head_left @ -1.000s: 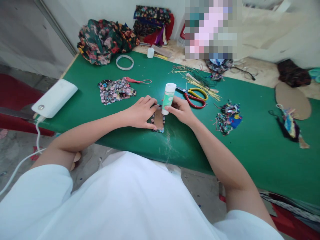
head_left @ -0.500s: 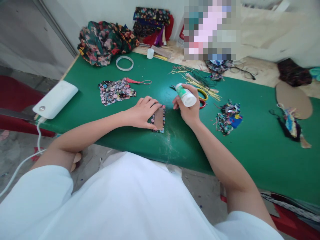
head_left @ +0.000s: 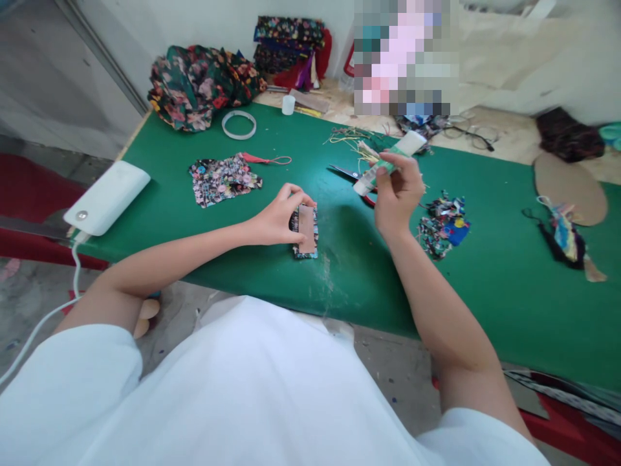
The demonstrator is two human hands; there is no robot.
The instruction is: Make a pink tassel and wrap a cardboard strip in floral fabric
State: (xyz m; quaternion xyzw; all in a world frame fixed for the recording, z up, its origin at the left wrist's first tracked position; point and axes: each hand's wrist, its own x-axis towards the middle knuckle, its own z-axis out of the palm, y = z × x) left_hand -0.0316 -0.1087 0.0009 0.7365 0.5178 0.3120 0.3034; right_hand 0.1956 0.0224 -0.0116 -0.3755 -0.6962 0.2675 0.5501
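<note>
My left hand [head_left: 281, 220] is at a small brown cardboard rectangle [head_left: 306, 228] lying on a slightly larger piece of floral fabric [head_left: 307, 255]. Thumb and fingers grip it at its near and far ends. Raised over the table to the right, my right hand [head_left: 400, 194] is closed around a white and green glue stick [head_left: 373, 176], held at a slant. Scissors [head_left: 345, 172] lie behind that hand, partly covered by it. A patterned fabric piece [head_left: 223, 180] with a red loop [head_left: 262, 159] is beyond my left forearm.
On the green table [head_left: 509, 291] are a fabric scrap pile [head_left: 444, 226], a tape ring [head_left: 239, 125], a white cap [head_left: 288, 105] and a white power bank [head_left: 107, 197] with a cable. Bunched floral cloth [head_left: 194, 87] sits at the back left, a cardboard oval [head_left: 567, 188] at right.
My right hand has moved right and turned the glue stick, so its other end points up and away. The scissors show more. My left hand stays at the cardboard, its fingers drawn in.
</note>
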